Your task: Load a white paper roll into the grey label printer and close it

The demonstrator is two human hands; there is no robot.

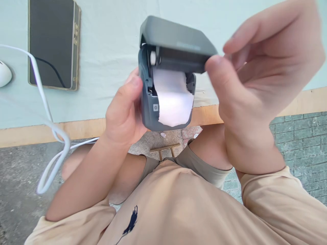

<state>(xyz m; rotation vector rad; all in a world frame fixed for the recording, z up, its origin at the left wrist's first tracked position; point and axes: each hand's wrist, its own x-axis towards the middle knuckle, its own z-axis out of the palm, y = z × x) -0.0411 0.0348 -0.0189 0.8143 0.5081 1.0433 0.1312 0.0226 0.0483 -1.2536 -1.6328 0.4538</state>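
A small dark grey receipt printer [150,115] is held above the table's front edge, its lid [176,34] raised. White paper [176,102] comes out from the roll space beneath the lid and lies over the printer's front; its end is torn unevenly. My left hand [125,105] grips the printer's body from the left, the thumb along its side and the other fingers mostly hidden behind it. With thumb and fingertips, my right hand [255,61] pinches the right corner of the raised lid.
On the pale table cover [109,41] a dark-screened phone [52,41] lies at the back left. A white cable [41,78] loops over the left part of the table edge [84,129] and hangs down. A white rounded object [4,74] is cut off at the left border.
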